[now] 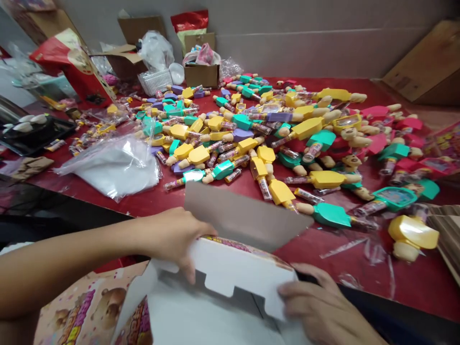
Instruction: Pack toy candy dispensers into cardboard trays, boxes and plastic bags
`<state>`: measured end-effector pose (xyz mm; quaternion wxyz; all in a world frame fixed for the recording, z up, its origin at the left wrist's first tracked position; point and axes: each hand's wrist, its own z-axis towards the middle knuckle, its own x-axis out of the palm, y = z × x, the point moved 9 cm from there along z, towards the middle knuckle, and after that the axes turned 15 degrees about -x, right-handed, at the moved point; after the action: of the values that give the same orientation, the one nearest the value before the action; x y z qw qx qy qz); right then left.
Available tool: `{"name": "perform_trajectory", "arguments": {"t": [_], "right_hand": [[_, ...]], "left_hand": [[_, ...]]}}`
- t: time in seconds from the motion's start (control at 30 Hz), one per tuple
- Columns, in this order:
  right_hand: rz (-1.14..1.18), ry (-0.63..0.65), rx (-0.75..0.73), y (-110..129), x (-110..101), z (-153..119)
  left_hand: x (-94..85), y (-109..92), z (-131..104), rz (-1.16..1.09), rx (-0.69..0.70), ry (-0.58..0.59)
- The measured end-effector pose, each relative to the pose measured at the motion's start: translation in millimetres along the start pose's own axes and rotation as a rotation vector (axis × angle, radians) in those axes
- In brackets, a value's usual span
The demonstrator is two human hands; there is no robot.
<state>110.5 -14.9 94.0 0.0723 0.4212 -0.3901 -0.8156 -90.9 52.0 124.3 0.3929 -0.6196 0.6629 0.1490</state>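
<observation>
A printed cardboard box (201, 316), white on its inner side, stands open in front of me at the table's edge. One grey flap (244, 218) leans outward over the red table. My left hand (176, 237) is closed on the upper left of the far wall, its thumb inside and its fingers over the edge. At the right corner, my right hand (316, 304) has its fingers wrapped over the notched white panel; it is slightly blurred. Past the box lies a big heap of yellow, green, purple and pink plastic toys (328, 179) with bear-shaped ends and small candy tubes.
Clear plastic bags (122, 165) lie at left on the red table (298, 251). Behind them stand a red pouch (81, 72) and small cartons (201, 75). Flat cardboard (445, 230) is at right. A bear-printed carton (86, 306) is at lower left.
</observation>
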Motion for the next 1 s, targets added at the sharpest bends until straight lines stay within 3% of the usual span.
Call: {"name": "perform_trajectory", "arguments": {"t": [0.07, 0.17, 0.27, 0.33, 0.37, 0.43, 0.5, 0.57, 0.67, 0.7, 0.73, 0.83, 0.87, 0.9, 0.93, 1.0], "right_hand": [[0.017, -0.006, -0.09, -5, 7, 16], [0.053, -0.09, -0.251, 1, 5, 35], [0.087, -0.252, -0.248, 10, -18, 52], [0.101, -0.338, -0.201, 15, -36, 66], [0.077, -0.345, -0.184, 17, -42, 73], [-0.051, -0.264, -0.147, 17, -42, 89], [-0.244, -0.127, -0.13, 10, -30, 99], [-0.447, -0.029, -0.12, 2, -15, 101], [-0.676, -0.016, -0.15, 0, -3, 92], [-0.708, -0.025, -0.163, 2, -2, 88], [-0.714, -0.036, -0.175, 5, -1, 85], [-0.625, -0.073, -0.157, 12, -5, 76], [-0.562, -0.1, -0.141, 13, -9, 73], [-0.482, -0.141, -0.117, 14, -14, 69], [-0.383, -0.204, -0.088, 13, -20, 64], [-0.167, -0.335, -0.039, 11, -33, 52]], "left_hand": [[1.4, 9, 3, -0.165, -0.003, -0.071], [-2.1, 24, -8, -0.506, 0.176, -0.216], [3.4, 35, -32, -0.586, 0.457, -0.341], [7.2, 41, -43, -0.629, 0.56, -0.45], [6.4, 45, -46, -0.672, 0.55, -0.539], [8.1, 50, -38, -0.692, 0.383, -0.675], [17.6, 42, -19, -0.546, 0.154, -0.65], [22.9, 27, -5, -0.343, 0.034, -0.627], [11.2, 9, -12, -0.266, 0.047, -0.755], [10.0, 1, -17, -0.302, 0.114, -0.721], [12.3, -8, -22, -0.359, 0.217, -0.62], [35.0, -38, -46, -0.488, 0.504, -0.156], [43.7, -41, -52, -0.499, 0.5, -0.061], [49.9, -38, -52, -0.518, 0.428, -0.042], [52.4, -29, -47, -0.549, 0.3, -0.106], [47.4, -3, -42, -0.604, 0.022, -0.425]]}}
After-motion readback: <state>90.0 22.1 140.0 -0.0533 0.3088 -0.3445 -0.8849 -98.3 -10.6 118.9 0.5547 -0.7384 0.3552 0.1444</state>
